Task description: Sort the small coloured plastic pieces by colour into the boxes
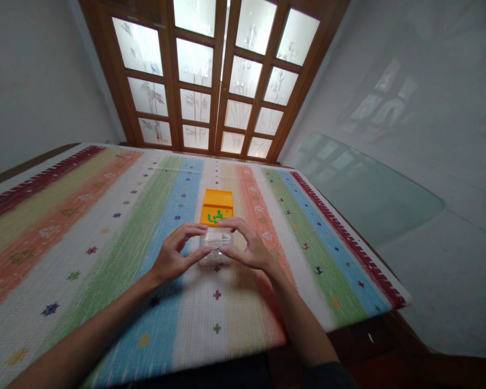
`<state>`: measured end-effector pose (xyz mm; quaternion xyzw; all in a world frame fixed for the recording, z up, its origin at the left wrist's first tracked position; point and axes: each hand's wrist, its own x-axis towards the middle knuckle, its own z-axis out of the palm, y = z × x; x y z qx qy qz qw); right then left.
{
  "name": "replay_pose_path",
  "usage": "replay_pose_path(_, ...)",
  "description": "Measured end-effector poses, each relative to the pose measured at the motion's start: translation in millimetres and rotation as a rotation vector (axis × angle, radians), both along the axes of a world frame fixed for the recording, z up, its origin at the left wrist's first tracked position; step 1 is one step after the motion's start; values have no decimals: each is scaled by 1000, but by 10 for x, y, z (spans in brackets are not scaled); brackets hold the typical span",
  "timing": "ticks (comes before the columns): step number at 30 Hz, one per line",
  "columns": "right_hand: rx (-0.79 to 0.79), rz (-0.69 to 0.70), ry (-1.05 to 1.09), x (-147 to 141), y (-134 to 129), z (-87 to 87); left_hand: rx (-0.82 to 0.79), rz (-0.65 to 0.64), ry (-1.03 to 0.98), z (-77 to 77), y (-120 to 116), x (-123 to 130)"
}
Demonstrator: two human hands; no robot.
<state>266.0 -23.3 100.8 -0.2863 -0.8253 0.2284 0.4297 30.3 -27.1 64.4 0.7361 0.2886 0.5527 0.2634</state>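
A clear plastic box (pixel 216 237) rests low over the tablecloth, held from both sides. My left hand (pixel 179 252) grips its left side, thumb on the near face and fingers along the far edge. My right hand (pixel 249 247) holds the right side the same way, thumbs almost meeting in the middle. Whether the box's lid is open cannot be made out. Just beyond it lies an opened orange case (pixel 218 198), its two halves flat. Several small green pieces (pixel 217 216) sit in the near half, partly behind my right fingers.
A striped, patterned tablecloth (pixel 105 248) covers the long table. Wooden doors with frosted panes (pixel 194 59) stand beyond the far end. A pale glass panel (pixel 364 183) is by the wall on the right. The table's right edge runs down toward me.
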Motion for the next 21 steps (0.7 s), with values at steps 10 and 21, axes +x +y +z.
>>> replay_pose_path(10, -4, -10, -106, 96, 99, -164, 125, 63, 212, 7, 30, -28)
replay_pose_path(21, -19, 13, -118, 123, 113, -157, 152, 72, 238, -33, 40, -13)
